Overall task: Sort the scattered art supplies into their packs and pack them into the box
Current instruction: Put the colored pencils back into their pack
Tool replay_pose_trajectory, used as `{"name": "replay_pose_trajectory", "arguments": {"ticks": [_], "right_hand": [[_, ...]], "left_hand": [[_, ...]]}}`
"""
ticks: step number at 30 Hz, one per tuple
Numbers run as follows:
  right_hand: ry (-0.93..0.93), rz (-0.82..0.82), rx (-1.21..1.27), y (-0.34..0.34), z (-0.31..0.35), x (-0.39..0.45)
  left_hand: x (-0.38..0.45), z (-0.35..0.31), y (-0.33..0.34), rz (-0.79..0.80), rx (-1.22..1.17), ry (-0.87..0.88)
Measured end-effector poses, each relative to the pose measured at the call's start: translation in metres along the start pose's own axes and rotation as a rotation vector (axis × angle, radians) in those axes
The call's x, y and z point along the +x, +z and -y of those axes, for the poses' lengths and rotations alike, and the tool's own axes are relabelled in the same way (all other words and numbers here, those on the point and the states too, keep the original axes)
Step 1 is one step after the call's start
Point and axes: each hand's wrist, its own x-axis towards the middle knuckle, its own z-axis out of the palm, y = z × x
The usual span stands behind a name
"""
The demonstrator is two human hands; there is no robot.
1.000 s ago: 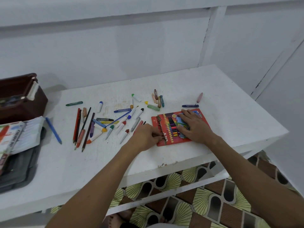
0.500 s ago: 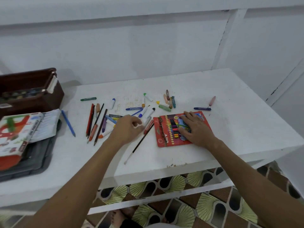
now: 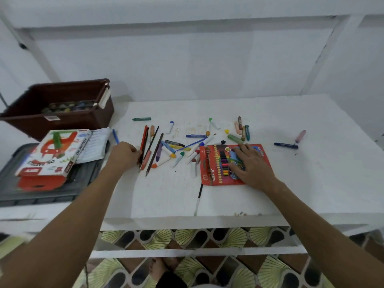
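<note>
A red crayon pack [image 3: 209, 169] lies flat on the white table [image 3: 311, 183], and my right hand [image 3: 252, 164] presses on it with spread fingers. Left of it lie several scattered crayons, markers [image 3: 196, 136] and pencils [image 3: 154, 151]. My left hand [image 3: 124, 155] is at the left side of that heap, its curled fingers closing on the lower end of a red pencil [image 3: 143, 140]. A thin black-and-white brush [image 3: 198, 199] lies near the front edge. The brown box [image 3: 62, 119] stands at the back left.
An oil pastels pack [image 3: 54, 152] and a white tray of pastels [image 3: 95, 144] rest on a dark grey lid [image 3: 41, 196] left of the table. A blue crayon [image 3: 285, 145] and a pink one [image 3: 300, 136] lie apart at the right. A patterned floor shows below.
My left hand left the crayon pack's left edge and moved left across the heap to the pencils. My right hand stayed on the pack. The view swung left.
</note>
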Motion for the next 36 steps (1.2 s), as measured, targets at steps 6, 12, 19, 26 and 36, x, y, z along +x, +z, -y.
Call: {"name": "replay_pose_trajectory", "arguments": {"ticks": [6, 12, 19, 26, 36], "right_hand": [[-0.003, -0.021, -0.013, 0.003, 0.005, 0.002], [0.01, -0.023, -0.009, 0.003, 0.005, 0.002], [0.001, -0.002, 0.022, 0.001, 0.003, 0.003], [-0.021, 0.033, 0.032, -0.005, -0.002, 0.001], [-0.022, 0.026, 0.148, -0.01, -0.008, -0.006]], "left_hand": [[-0.004, -0.01, 0.001, 0.015, -0.019, 0.001], [0.0, -0.018, -0.001, 0.034, 0.02, -0.022], [-0.004, -0.014, -0.002, 0.03, -0.026, -0.113], [-0.037, -0.024, -0.034, -0.083, 0.028, 0.118], [-0.07, -0.037, 0.012, -0.004, 0.401, 0.658]]}}
